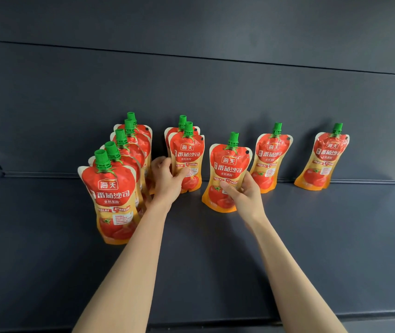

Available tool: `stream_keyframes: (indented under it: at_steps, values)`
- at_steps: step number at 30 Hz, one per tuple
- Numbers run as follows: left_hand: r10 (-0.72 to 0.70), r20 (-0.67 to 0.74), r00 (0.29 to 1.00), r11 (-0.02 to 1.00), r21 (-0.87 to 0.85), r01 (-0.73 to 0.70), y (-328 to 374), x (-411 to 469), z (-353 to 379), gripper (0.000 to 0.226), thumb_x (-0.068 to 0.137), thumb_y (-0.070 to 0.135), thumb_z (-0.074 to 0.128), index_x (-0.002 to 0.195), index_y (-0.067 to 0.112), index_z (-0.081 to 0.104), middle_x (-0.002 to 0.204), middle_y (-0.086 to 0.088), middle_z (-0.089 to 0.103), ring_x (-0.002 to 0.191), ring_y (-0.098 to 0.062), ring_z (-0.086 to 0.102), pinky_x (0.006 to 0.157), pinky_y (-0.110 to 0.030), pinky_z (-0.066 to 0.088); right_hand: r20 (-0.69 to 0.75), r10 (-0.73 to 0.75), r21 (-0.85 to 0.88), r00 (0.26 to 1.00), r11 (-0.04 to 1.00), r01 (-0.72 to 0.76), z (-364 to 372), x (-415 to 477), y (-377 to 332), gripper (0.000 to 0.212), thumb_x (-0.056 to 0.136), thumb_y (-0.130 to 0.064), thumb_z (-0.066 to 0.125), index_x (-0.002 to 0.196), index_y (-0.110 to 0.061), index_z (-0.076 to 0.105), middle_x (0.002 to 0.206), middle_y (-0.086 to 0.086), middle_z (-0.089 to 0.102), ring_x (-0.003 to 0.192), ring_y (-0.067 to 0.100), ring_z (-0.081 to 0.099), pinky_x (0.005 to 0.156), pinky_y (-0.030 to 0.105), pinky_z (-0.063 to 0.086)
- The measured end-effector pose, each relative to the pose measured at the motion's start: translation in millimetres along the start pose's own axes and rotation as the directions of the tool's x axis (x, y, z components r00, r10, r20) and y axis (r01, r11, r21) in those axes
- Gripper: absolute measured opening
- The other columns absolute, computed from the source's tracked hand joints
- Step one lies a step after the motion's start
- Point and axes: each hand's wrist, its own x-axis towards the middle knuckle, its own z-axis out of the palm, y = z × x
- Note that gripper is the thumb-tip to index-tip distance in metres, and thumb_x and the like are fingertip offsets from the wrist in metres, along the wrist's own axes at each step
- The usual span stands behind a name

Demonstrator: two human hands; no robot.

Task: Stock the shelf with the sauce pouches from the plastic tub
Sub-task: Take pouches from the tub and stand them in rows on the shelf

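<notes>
Toppling worries me: my left hand (167, 181) grips a ketchup pouch (186, 150) just right of the five-deep row (112, 188), my right hand (247, 193) grips a second pouch (228, 164) farther right, both on the shelf (311, 236), and soft bases may slump on release.

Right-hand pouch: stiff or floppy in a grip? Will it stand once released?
The pouch in the right hand probably flexes: its film waist looks pinched in. Glossy film, so maybe slippery. It may tip: the far-right pouch leans on the back panel.
</notes>
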Motion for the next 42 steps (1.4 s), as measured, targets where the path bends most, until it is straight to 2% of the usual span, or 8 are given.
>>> stream_keyframes:
  at_steps: [8, 17, 22, 26, 29, 32, 38, 42]
  values:
    - [-0.005, -0.042, 0.999, 0.996, -0.084, 0.001, 10, -13, 3, 0.031, 0.093, 0.021, 0.056, 0.122, 0.014, 0.049, 0.125, -0.005, 0.056, 0.116, -0.02, 0.053, 0.092, -0.033, 0.046, -0.009, -0.009, -0.006, 1.0, 1.0, 0.009, 1, -3, 0, 0.035, 0.086, -0.011, 0.065, 0.119, -0.011, 0.053, 0.112, 0.005, 0.066, 0.099, 0.01, 0.064, 0.076, 0.015, 0.054]
    - [-0.009, -0.062, 0.998, 0.999, -0.047, 0.006, 12, -16, -3, 0.033, 0.095, 0.017, 0.052, 0.127, 0.012, 0.045, 0.127, -0.006, 0.056, 0.119, -0.022, 0.052, 0.096, -0.036, 0.045, -0.005, -0.009, -0.014, 1.0, 1.0, 0.009, 5, -7, -2, 0.032, 0.087, -0.011, 0.064, 0.117, -0.014, 0.053, 0.11, 0.002, 0.066, 0.096, 0.007, 0.064, 0.073, 0.013, 0.053]
    - [-0.021, -0.028, 0.999, 0.998, -0.062, 0.02, 13, -31, -11, 0.053, 0.096, 0.025, 0.049, 0.143, 0.016, 0.026, 0.142, -0.005, 0.043, 0.131, -0.021, 0.042, 0.106, -0.039, 0.038, -0.015, -0.006, -0.003, 1.0, 1.0, 0.006, 8, -12, -5, 0.032, 0.087, -0.012, 0.064, 0.117, -0.014, 0.054, 0.106, -0.003, 0.066, 0.093, 0.004, 0.064, 0.07, 0.01, 0.053]
    - [0.057, 0.037, 0.998, 0.998, -0.012, -0.056, 19, -64, -16, 0.049, 0.099, 0.027, 0.041, 0.145, 0.018, 0.026, 0.145, -0.001, 0.038, 0.133, -0.016, 0.037, 0.099, -0.021, 0.03, -0.002, -0.012, -0.008, 1.0, 1.0, 0.012, 14, -19, -6, 0.031, 0.087, -0.012, 0.064, 0.116, -0.013, 0.055, 0.105, -0.002, 0.067, 0.093, 0.005, 0.064, 0.07, 0.01, 0.052]
    - [0.081, 0.1, 0.992, 0.996, -0.032, -0.078, 19, -93, -27, 0.045, 0.099, 0.027, 0.04, 0.142, 0.018, 0.031, 0.144, 0.001, 0.04, 0.13, -0.012, 0.04, 0.098, -0.019, 0.032, 0.014, -0.009, -0.019, 1.0, 1.0, 0.009, 21, -25, -6, 0.031, 0.087, -0.013, 0.065, 0.116, -0.013, 0.056, 0.108, 0.002, 0.068, 0.095, 0.007, 0.065, 0.074, 0.013, 0.052]
    - [0.147, 0.125, 0.981, 0.989, -0.037, -0.143, 21, -124, -45, 0.04, 0.099, 0.023, 0.043, 0.137, 0.014, 0.041, 0.132, 0.006, 0.046, 0.117, 0.0, 0.043, 0.086, 0.0, 0.035, 0.041, -0.005, -0.018, 0.999, 1.0, 0.006, 33, -34, -9, 0.032, 0.087, -0.015, 0.064, 0.117, -0.014, 0.056, 0.108, 0.0, 0.067, 0.094, 0.005, 0.064, 0.074, 0.014, 0.051]
    - [0.219, -0.162, 0.962, 0.976, 0.02, -0.219, 10, -156, -88, 0.013, 0.09, 0.021, 0.059, 0.102, 0.016, 0.057, 0.096, 0.005, 0.061, 0.088, -0.01, 0.058, 0.069, -0.008, 0.046, 0.086, 0.036, -0.043, 0.996, 0.999, -0.032, 63, -44, -13, 0.037, 0.087, -0.015, 0.064, 0.122, -0.014, 0.053, 0.112, 0.0, 0.063, 0.097, 0.01, 0.061, 0.075, 0.018, 0.049]
    - [0.136, -0.405, 0.904, 0.99, 0.021, -0.14, 0, -155, -107, 0.039, 0.078, 0.023, 0.074, 0.103, 0.008, 0.048, 0.106, -0.007, 0.051, 0.089, -0.017, 0.054, 0.067, -0.011, 0.043, 0.071, 0.003, -0.076, 0.997, 0.997, 0.002, 75, -44, -12, 0.03, 0.084, -0.003, 0.065, 0.11, -0.014, 0.054, 0.105, 0.002, 0.064, 0.092, 0.012, 0.062, 0.084, 0.031, 0.054]
